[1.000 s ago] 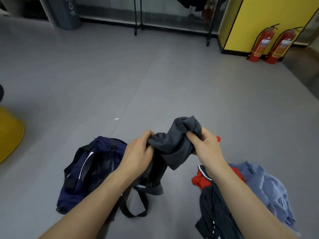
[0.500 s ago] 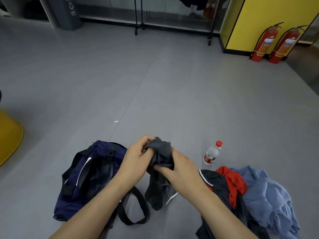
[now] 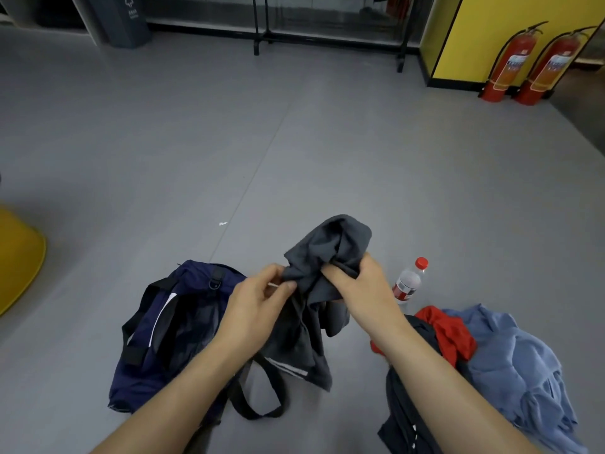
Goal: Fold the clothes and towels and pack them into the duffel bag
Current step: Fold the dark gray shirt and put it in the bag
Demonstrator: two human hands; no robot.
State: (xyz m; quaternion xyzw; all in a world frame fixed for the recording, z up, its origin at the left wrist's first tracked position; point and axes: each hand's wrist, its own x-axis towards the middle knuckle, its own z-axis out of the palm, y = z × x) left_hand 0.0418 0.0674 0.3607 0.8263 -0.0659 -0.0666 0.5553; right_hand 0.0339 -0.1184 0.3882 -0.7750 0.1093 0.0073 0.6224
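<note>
A dark grey garment [image 3: 322,253] hangs bunched in the air above the floor, held by both hands. My left hand [image 3: 258,301] pinches its left edge between thumb and fingers. My right hand [image 3: 358,283] grips a fold of it from the right. Below and to the left lies the navy duffel bag [image 3: 163,326] with black straps, its top open. A pile of clothes lies at the lower right: a light blue garment [image 3: 510,365], a red one [image 3: 453,332] and a black one [image 3: 407,417].
A plastic water bottle [image 3: 407,283] with a red cap lies on the grey floor beside the pile. Two red fire extinguishers [image 3: 510,63] stand by a yellow wall far right. A yellow object [image 3: 16,257] sits at the left edge. A grey bin [image 3: 129,19] stands far back.
My right hand has lifted up and to the right with a fold of the grey garment, so the cloth now bunches higher. My left hand keeps its hold at the left edge.
</note>
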